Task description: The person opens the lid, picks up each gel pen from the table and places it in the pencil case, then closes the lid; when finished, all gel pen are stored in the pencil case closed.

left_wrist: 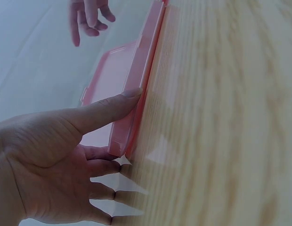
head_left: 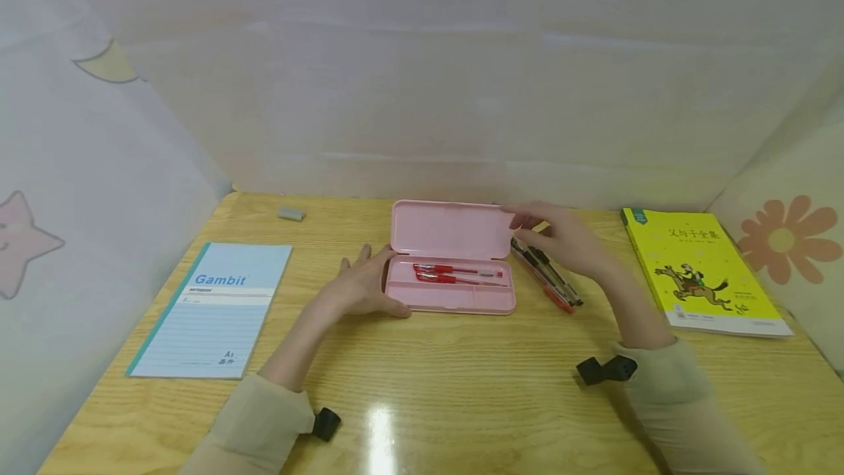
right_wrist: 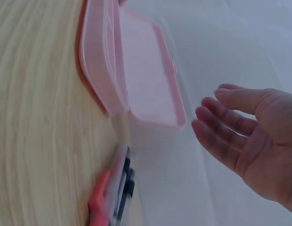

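A pink pencil case (head_left: pixel 422 297) lies open, its lid (head_left: pixel 451 229) folded back towards the wall. Two red pens (head_left: pixel 435 278) lie in its rear compartment. My left hand (head_left: pixel 359 288) holds the case at its left end, thumb on the front wall, index finger against the side, other fingers spread on the table. My right hand (head_left: pixel 560 237) hovers by the lid's right edge with loosely bent fingers and nothing in them; the right wrist view shows it apart from the lid. Below it, several pens (head_left: pixel 550 275), black and red, lie in a bunch beside the case.
A light blue notebook (head_left: pixel 211 314) lies at the left, with a small grey block (head_left: pixel 291 214) behind it. A yellow book (head_left: pixel 705 270) lies at the right. White cloth walls (head_left: pixel 409 94) enclose the back and both sides of the wooden table (head_left: pixel 455 387).
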Available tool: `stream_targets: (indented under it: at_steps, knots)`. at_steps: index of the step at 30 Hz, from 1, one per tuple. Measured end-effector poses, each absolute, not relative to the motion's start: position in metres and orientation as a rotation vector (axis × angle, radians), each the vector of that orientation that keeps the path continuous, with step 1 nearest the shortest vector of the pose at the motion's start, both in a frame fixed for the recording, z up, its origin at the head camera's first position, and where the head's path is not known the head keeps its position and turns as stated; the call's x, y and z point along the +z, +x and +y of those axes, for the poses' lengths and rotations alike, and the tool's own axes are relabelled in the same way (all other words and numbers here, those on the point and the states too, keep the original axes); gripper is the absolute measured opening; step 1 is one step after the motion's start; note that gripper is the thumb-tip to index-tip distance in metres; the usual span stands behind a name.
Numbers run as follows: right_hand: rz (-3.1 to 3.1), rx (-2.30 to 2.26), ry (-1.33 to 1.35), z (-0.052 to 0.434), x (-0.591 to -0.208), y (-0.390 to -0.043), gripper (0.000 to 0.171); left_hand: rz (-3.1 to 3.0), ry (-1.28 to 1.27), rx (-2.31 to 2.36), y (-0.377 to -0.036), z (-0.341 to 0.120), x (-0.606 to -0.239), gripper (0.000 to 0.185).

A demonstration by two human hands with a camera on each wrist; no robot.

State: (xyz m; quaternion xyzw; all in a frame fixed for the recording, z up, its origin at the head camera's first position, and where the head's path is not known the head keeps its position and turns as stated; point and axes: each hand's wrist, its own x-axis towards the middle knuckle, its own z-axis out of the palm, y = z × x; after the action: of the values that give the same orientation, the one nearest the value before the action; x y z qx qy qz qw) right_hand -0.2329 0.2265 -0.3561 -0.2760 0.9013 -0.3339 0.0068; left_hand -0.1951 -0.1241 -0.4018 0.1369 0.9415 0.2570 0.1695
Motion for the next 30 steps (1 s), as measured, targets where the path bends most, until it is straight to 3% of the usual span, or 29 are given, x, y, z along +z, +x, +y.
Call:
stream_targets:
  at_steps: [15, 30]
  knots:
    - [2.787, -1.110, -0.692, 0.278, -0.369, -0.229, 0.061, 2.675, 0.372, 0.730, -0.196, -0.124, -0.401, 0.108]
    - [2.620, -1.068, -0.635, 0.293, -0.382, -0.231, 0.073, 2.676, 0.364, 0.724, -0.195, -0.123, -0.402, 0.109]
